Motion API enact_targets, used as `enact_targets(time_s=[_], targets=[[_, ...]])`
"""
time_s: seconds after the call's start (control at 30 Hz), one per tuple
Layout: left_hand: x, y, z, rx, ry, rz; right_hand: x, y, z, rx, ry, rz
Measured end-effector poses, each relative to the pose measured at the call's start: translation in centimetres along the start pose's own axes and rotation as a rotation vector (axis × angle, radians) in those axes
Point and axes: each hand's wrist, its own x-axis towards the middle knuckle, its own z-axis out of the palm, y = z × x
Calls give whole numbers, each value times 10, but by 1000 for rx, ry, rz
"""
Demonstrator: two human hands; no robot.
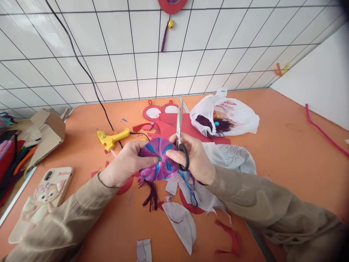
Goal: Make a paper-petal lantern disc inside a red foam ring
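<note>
A round purple fabric rosette (pixel 154 174), streaked with blue and gathered at its centre, is held between both hands. My left hand (pixel 128 162) grips its left side, the thumb pressed near the middle. My right hand (pixel 196 156) keeps black-handled scissors (pixel 179 123) with the blades pointing up, while its thumb rests on the rosette's right side. A dark purple tassel (pixel 151 194) with a small pink bell (pixel 140 179) lies just below. Under the right wrist are white cloth scraps (pixel 181 223) and blue-purple fabric strips (pixel 191 189).
A yellow glue gun (pixel 113 138) with its black cord (pixel 92 80) lies left of the hands. Red felt pieces (pixel 177 122) and a white plastic bag (pixel 240 116) of tassels sit behind. A phone (pixel 51 193) and cardboard box (pixel 49 127) are at left.
</note>
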Motion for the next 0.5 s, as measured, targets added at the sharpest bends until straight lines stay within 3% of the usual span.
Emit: enact_targets(time_s=[0.13,0.3,0.5], targets=[[0,1,1,-6,4,2,0,-1,0,-5,-10,50],[1,2,-1,-99,70,-37,-1,1,1,-7,-53,11],[0,3,-5,-177,45,-52,-1,1,1,4,-21,-11]])
